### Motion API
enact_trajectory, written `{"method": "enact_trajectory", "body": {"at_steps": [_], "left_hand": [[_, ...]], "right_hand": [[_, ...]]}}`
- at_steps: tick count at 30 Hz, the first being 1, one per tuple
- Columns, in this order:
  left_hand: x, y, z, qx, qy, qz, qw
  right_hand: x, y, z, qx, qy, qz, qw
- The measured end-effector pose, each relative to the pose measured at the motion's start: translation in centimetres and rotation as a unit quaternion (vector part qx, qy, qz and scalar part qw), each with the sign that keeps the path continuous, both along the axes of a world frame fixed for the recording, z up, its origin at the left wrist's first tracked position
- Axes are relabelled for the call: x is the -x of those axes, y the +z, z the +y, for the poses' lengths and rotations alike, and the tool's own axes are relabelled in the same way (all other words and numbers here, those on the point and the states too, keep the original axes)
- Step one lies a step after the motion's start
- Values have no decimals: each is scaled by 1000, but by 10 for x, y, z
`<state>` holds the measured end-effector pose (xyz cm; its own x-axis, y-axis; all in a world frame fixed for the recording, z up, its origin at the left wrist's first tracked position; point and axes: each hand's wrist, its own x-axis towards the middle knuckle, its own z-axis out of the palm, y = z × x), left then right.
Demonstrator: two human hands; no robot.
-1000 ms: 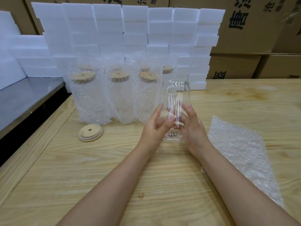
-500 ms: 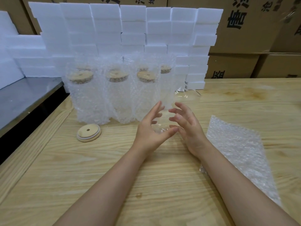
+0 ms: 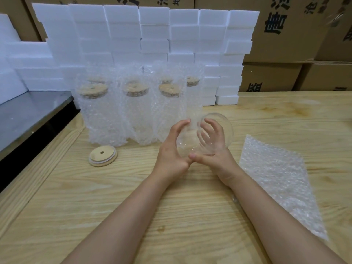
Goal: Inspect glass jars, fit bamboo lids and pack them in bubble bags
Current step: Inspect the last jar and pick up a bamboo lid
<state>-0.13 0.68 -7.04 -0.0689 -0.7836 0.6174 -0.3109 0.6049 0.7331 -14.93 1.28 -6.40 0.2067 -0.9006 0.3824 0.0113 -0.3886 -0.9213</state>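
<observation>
Head view: left hand (image 3: 171, 152) and right hand (image 3: 222, 159) clamp one glass jar (image 3: 227, 130); one loose lid (image 3: 102, 155), one bubble bag (image 3: 276, 178).

Both hands, left hand (image 3: 172, 149) and right hand (image 3: 215, 149), hold a tilted glass jar (image 3: 219, 130) above the desk (image 3: 133, 206); a bamboo lid (image 3: 102, 155) lies well to their left.

Both bare forearms reach in from the near edge, converging at centre. Left hand (image 3: 171, 151) and right hand (image 3: 217, 152) clasp a glass jar (image 3: 190, 142), fingers curled, thumb tips touching.
</observation>
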Motion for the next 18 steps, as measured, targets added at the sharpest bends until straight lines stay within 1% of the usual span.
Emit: {"method": "enact_trajectory", "body": {"at_steps": [3,8,11,16,18], "left_hand": [[-1,-4,-4,21,4,-3,1000],[-1,-8,-8,23,32,-19,999],[-1,-8,-8,20,34,-21,999],[-2,-6,-5,12,10,-12,1000],[-2,-6,-3,9,15,-21,1000]], "right_hand": [[-4,0,0,39,-22,36,998],[-8,-1,-1,76,-50,65,994],[-7,0,-1,76,-58,71,993],[-6,1,1,59,-71,54,994],[-4,1,0,56,-78,53,994]]}}
